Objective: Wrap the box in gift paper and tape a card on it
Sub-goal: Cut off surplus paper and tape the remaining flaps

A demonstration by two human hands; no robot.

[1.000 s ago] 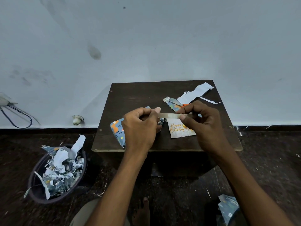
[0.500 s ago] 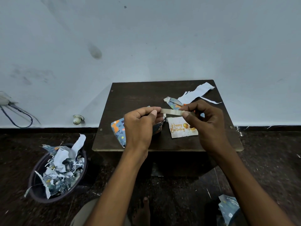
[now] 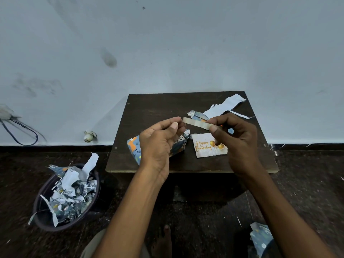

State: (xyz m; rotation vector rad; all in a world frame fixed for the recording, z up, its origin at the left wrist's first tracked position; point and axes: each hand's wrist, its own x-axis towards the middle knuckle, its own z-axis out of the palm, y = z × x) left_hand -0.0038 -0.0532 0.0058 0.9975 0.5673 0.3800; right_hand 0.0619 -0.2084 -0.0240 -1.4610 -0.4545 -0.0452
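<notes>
table: small dark wood top (image 3: 152, 108) against a pale wall, far half bare
tape: one strip (image 3: 197, 123), right hand (image 3: 240, 144) pinching one end
left hand (image 3: 160, 144): fingers curled by the other end, contact unclear
box: one, wrapped (image 3: 134, 146), under that hand near the front edge
card: one (image 3: 203, 146), flat beside it
scraps: couple at the back right (image 3: 223, 107)

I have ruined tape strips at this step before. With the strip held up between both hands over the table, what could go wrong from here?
The tape strip hangs in the air, pinched only at its ends by the left hand and right hand; if it sags it may fold and stick to itself. Lowered carelessly, it might cover the lettering on the card or catch the paper scraps nearby.
</notes>
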